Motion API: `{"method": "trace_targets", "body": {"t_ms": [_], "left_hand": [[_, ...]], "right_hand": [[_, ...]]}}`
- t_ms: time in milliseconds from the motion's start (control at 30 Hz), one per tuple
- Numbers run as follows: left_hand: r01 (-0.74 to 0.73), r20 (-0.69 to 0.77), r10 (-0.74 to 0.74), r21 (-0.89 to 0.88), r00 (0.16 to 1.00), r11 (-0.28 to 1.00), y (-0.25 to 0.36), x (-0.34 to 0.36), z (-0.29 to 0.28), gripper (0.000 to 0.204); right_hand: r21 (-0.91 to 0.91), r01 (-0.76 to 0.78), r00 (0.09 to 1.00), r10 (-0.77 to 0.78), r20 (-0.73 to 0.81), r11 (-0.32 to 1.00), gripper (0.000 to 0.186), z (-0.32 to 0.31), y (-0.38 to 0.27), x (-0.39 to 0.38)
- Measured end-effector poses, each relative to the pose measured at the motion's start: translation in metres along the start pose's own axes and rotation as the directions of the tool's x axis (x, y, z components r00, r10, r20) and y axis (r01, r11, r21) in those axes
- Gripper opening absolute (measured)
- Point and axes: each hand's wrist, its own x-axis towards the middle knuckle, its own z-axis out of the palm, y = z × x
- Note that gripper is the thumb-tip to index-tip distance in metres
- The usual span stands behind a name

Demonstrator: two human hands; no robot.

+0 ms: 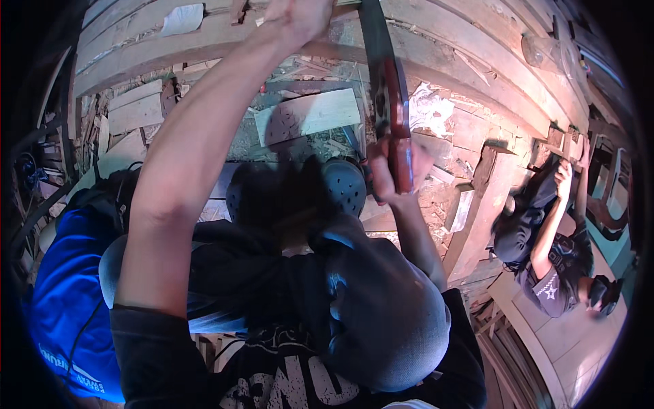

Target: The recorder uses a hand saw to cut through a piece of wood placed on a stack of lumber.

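Pale timber planks (470, 48) span the top; below their near edge, scrap-strewn floor (238, 140) leaves space left of the saw (393, 95), dark-bladed, red-brown-handled, reaching over the planks. Right hand (398, 167): grip wrapped round its handle. Left hand (300, 17): cropped, grip cannot be told.

The saw (393, 95) had a dark, dull metal blade (377, 33) and a smooth, glossy reddish-brown handle (404, 163) that looked like varnished wood. Left of the saw lay a pale board (313, 114) of matt, fairly smooth wood, while right of the saw came a creased white sheet (430, 109), whether paper or thin plastic could not be told, and a rough, matt wooden beam (479, 215). Below the saw, the perforated sandal (345, 187) looked like matt moulded plastic or rubber, the trousers (402, 327) were dull woven cloth, and, farther left, the blue garment (76, 276) was smooth cloth with a sheen.
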Motion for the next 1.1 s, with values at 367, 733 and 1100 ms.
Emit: {"method": "trace_targets", "body": {"t_ms": [367,733,1100], "left_hand": [[-0.009,-0.077,0.016,0.086,0.997,0.996,-0.020,0.012,0.032,0.015],[-0.012,-0.045,0.014,0.046,0.999,0.999,-0.017,0.005,0.015,0.021],[-0.020,-0.107,0.024,0.041,0.994,0.999,-0.021,0.002,0.021,0.017]], "right_hand": [[-0.193,0.136,0.990,-0.126,0.064,0.972,0.008,0.010,0.004,0.006],[-0.239,0.232,0.972,-0.215,0.093,0.943,0.008,0.008,0.022,0.001],[-0.182,0.207,0.976,-0.191,0.104,0.961,0.011,-0.002,0.029,-0.025]]}}
